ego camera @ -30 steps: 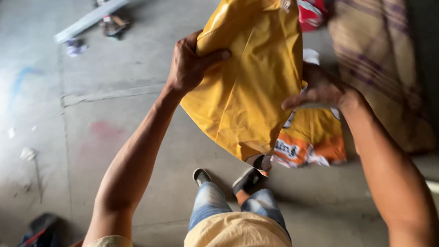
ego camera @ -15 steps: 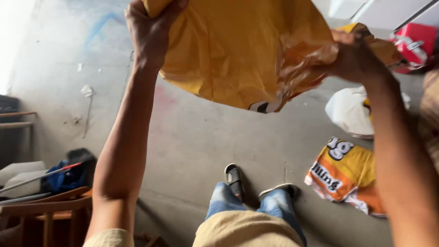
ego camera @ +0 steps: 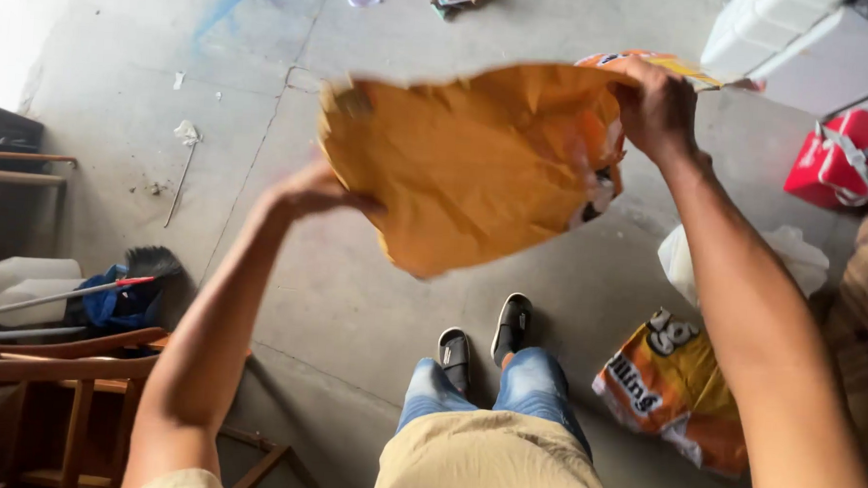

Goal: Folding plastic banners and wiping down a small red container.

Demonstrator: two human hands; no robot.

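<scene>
Standing over a bare concrete floor (ego camera: 372,300), the person holds a large, crumpled yellow-orange sack (ego camera: 468,162) out in front at arm's length, well above the ground. The right hand (ego camera: 656,109) is closed on the sack's far right corner, fingers wrapped over the edge, so that corner sits highest and the material hangs down and to the left from it. The left hand (ego camera: 308,190) is at the sack's near left edge; it is blurred, and although it seems to pinch the edge, how tightly its fingers are closed cannot be told. Holding the sack by two separated points keeps it spread flat and clear of the body, which fits its slack, empty look.

Below, the person's feet in dark slippers (ego camera: 483,341) stand between the arms. To the right on the floor lies a second sack (ego camera: 679,391), yellow and orange with bold lettering, flattened, with a white bag (ego camera: 780,257) just beyond it. A red box with a white ribbon (ego camera: 847,157) sits at the far right, beside a white container (ego camera: 762,29). On the left, near a wooden chair (ego camera: 70,393), lie a broom (ego camera: 85,290) and white jugs (ego camera: 21,277), all well apart from the held sack.
</scene>
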